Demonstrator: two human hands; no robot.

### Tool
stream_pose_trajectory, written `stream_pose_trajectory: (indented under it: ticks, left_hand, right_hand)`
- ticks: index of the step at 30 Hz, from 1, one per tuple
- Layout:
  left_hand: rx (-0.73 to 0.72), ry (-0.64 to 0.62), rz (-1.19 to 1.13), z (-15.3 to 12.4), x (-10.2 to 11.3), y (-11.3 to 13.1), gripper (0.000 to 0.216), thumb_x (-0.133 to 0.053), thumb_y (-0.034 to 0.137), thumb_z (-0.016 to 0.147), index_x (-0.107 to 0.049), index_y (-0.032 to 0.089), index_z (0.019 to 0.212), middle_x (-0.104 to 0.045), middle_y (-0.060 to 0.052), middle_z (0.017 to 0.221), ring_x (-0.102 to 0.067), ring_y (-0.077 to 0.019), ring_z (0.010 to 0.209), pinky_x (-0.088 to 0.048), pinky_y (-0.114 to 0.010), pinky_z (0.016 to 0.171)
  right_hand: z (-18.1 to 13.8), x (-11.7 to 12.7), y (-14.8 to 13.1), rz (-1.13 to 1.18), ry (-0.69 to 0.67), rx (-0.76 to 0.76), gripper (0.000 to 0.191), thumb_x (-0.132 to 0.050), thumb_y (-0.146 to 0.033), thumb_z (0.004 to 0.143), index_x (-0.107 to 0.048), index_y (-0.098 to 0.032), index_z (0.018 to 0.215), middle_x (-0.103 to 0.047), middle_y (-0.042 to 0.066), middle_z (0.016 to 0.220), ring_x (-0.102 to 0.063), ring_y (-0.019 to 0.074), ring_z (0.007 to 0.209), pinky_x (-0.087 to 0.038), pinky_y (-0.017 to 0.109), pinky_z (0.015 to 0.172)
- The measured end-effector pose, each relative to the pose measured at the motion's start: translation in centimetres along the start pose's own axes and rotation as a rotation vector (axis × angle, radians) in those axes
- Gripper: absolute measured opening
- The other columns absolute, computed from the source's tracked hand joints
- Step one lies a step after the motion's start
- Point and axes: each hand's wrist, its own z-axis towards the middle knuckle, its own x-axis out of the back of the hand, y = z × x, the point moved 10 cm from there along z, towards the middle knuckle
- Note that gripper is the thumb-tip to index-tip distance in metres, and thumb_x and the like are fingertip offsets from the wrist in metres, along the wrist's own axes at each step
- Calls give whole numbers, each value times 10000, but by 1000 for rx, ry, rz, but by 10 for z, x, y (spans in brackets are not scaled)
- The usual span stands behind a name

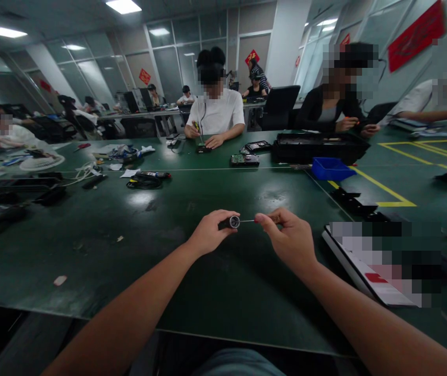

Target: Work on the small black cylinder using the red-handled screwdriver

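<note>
Working above green table (137,245).
Gripping black cylinder (229,223) in left hand (207,233), pinching thin rod (247,221) in right hand (290,236).

Short black cylinder (228,223), horizontal, thin metal pin (248,221) at its silvery end

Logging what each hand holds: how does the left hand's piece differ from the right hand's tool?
The black cylinder in the left hand is short and thick, with a silvery round end; the tool in the right hand shows only a thin metal shaft. The cylinder is pinched at its rear; the tool's handle is hidden by fingers. Both are held level above the green table.
</note>
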Motion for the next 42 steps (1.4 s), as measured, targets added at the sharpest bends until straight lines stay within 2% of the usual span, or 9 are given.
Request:
stream_pose_trajectory:
  ticks: [4,12,16,22,25,29,32,37,42]
  left_hand:
    - [-6,-15,0,-1,-1,0,375,-743,224,864,-691,266,1233,-702,-55,1224,-629,-245,1163,-444,-445,1065]
    - [9,7,-19,-1,3,-1,354,-742,232,863,-701,252,1214,-710,-65,1206,-642,-249,1144,-463,-446,1047]
    - [9,22,-28,-1,4,-3,371,-752,231,858,-700,253,1224,-707,-64,1224,-636,-249,1165,-455,-442,1058]
    - [3,43,-34,-1,5,-5,370,-755,220,852,-702,247,1218,-711,-62,1217,-637,-243,1164,-451,-431,1063]
    - [12,43,-39,0,5,-5,361,-751,216,851,-707,240,1209,-714,-67,1214,-640,-246,1164,-456,-433,1064]
    - [21,28,-34,0,4,-4,350,-739,223,859,-709,245,1207,-716,-73,1213,-642,-257,1165,-456,-460,1069]
    - [14,33,-36,0,5,-5,350,-741,227,859,-708,247,1208,-714,-70,1218,-642,-255,1165,-456,-457,1070]
    - [3,37,-11,0,6,-6,364,-748,236,861,-704,250,1222,-715,-64,1219,-643,-246,1160,-455,-441,1063]
    - [19,36,12,0,8,-6,375,-745,234,865,-699,253,1237,-709,-66,1239,-632,-252,1179,-445,-449,1071]
  right_hand:
    - [0,0,0,-17,-2,-6,430,-653,-577,868,-634,-225,622,-621,-14,523,-545,140,454,-369,273,482]
    - [0,-5,-2,0,-48,19,313,-664,-522,878,-726,-236,766,-720,14,637,-658,183,557,-462,299,554]
    - [-1,-9,-8,31,-95,76,218,-618,-418,920,-728,-230,931,-757,35,766,-701,209,673,-506,325,622]
    - [-8,-17,-29,90,-201,246,139,-545,-217,887,-682,-226,908,-716,48,868,-684,213,801,-529,344,721]
    - [-8,-19,-23,59,-196,199,171,-528,-298,941,-684,-231,949,-727,46,884,-688,212,797,-521,337,716]
    - [-9,-22,-10,24,-190,97,272,-443,-369,1015,-674,-227,1041,-659,-2,682,-634,174,598,-462,303,590]
    - [-11,-23,-10,40,-189,109,250,-461,-328,1000,-620,-216,1159,-677,14,768,-662,190,683,-475,309,627]
    - [-11,-24,-11,41,-200,84,250,-416,-346,1018,-635,-225,1023,-668,18,742,-659,193,672,-470,320,630]
    - [-8,-19,5,237,-100,-74,196,-566,-389,947,-633,-215,1006,-725,55,838,-710,225,772,-545,355,697]
